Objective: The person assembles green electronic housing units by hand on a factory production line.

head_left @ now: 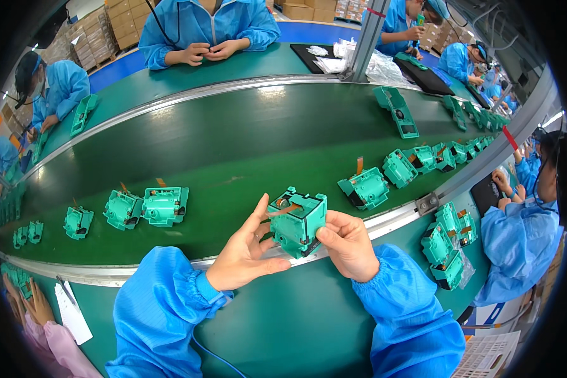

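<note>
We are looking down at our own two hands, and between them we are holding a boxy green plastic housing with a black underside (298, 222), lifted just above the near metal rail of the dark green conveyor belt (246, 145). Our left hand (249, 249) is bracing the housing from nine o'clock, thumb lying underneath and fingers (256, 211) reaching up along its side. Our right hand (348, 242) is pinching it from four o'clock, thumb pressing on the lower corner (so both hands are closing on the same piece). A thin orange strip is lying across the top of the housing.

On the belt, at ten o'clock from the housing, two similar green plastic units (148, 206) are sitting side by side and touching. Further out at nine o'clock, a smaller green part (78, 222) is resting alone. At two o'clock, another green unit with an upright orange tab (364, 187) is sitting near the rail, and beyond it a row of green units (435, 157) is running toward the right rim. At three o'clock, off the belt, a stack of green units (447, 246) is lying on the bench. At twelve o'clock, a person in a blue coat (208, 28) is sitting across the belt.
</note>
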{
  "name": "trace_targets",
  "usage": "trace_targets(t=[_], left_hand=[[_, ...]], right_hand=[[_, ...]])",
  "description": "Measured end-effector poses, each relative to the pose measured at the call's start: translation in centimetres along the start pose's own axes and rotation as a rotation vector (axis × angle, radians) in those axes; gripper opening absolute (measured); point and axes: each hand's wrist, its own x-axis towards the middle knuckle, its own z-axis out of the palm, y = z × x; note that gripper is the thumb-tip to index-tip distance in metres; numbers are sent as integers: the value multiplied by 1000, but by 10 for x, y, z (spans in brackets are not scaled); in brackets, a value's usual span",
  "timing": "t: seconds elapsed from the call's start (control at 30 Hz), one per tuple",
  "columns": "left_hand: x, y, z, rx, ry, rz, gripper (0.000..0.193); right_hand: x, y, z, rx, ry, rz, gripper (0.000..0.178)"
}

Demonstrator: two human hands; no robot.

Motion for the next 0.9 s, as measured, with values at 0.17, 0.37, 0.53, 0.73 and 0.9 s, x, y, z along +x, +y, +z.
trace_targets(t=[0.17,0.37,0.53,0.73,0.9], left_hand=[[-1,-1,-1,17,30,-56,97],[-3,1,4,66,95,-98,91],[-6,7,-4,28,129,-107,69],[-14,10,-21,-875,116,-264,72],[-15,13,-20,-880,190,-295,71]], right_hand=[[-7,1,10,-88,25,-34,31],[-13,4,19,-169,60,-7,31],[-9,1,25,-499,28,-250,36],[-8,1,22,-568,168,-537,29],[-3,-4,15,-640,256,-510,25]])
